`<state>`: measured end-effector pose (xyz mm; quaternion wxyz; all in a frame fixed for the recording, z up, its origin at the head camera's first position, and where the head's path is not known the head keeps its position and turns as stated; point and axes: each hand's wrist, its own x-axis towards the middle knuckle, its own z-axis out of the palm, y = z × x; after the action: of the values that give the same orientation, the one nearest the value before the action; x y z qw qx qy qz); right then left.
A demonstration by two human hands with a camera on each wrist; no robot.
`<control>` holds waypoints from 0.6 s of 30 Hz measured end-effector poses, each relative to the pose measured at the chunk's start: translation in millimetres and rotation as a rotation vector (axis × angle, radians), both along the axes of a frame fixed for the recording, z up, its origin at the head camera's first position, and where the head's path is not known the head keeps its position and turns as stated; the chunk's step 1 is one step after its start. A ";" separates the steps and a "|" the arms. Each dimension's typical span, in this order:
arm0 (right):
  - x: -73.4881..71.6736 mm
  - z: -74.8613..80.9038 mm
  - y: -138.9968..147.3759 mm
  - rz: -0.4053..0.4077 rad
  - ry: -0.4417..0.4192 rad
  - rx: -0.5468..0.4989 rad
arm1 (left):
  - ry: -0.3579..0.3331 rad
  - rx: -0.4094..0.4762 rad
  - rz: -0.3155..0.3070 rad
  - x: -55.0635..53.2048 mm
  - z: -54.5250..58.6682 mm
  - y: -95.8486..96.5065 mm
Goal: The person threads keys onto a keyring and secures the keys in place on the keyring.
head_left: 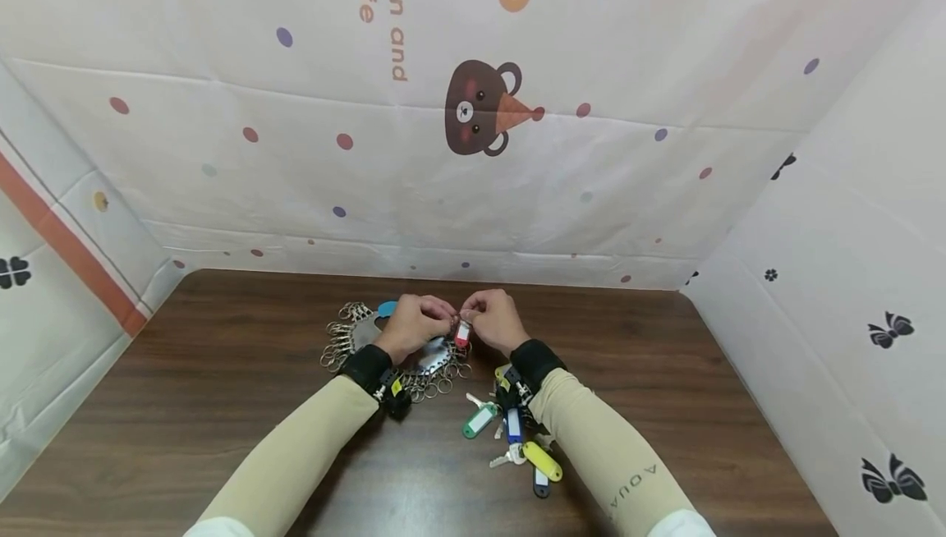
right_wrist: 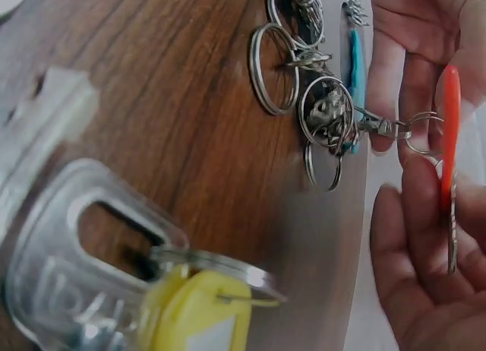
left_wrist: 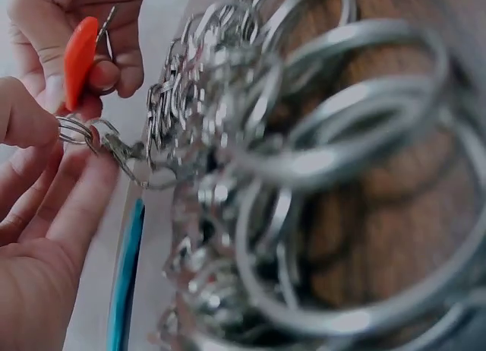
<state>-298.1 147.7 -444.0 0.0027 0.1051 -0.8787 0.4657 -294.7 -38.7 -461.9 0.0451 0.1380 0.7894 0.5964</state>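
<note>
My left hand (head_left: 415,325) pinches a small split ring (left_wrist: 74,131), joined by a short chain to a metal key holder (head_left: 365,332) fringed with several rings. Facing it, my right hand (head_left: 497,322) holds a red key tag (head_left: 462,334) with a white label, close to that ring. In the right wrist view, a key (right_wrist: 452,237) hangs beside the tag, its upper part hidden. Whether the tag is threaded on the ring, I cannot tell. A blue piece (head_left: 387,308) shows at the holder's far side, partly behind my left hand.
Under my right wrist lie keys with a green tag (head_left: 480,420), a blue tag (head_left: 514,425), a yellow tag (head_left: 543,461) and a dark tag (head_left: 541,484). The brown wooden table (head_left: 222,406) meets a patterned cloth wall (head_left: 399,192) at its far edge.
</note>
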 end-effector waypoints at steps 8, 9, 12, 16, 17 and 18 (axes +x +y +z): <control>-3.2 2.2 -4.4 -0.002 0.019 0.066 | 0.017 -0.049 -0.004 1.2 2.1 -2.4; -3.4 2.4 -4.7 0.003 0.027 0.070 | 0.018 -0.051 -0.006 1.1 2.2 -2.4; -3.7 3.2 -5.5 0.024 0.048 0.086 | 0.022 -0.051 -0.012 0.8 2.2 -2.2; -3.6 3.3 -5.2 0.051 0.063 0.096 | 0.042 -0.064 -0.024 0.8 1.5 -2.4; -3.4 3.2 -4.9 0.055 0.066 0.097 | 0.045 -0.068 -0.029 0.8 1.3 -2.3; -3.2 3.1 -4.5 0.056 0.069 0.097 | 0.049 -0.074 -0.035 0.6 1.2 -2.1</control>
<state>-301.3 143.2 -440.9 0.0146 0.1457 -0.8963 0.4187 -294.0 -40.8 -460.7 0.0411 0.1646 0.8093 0.5623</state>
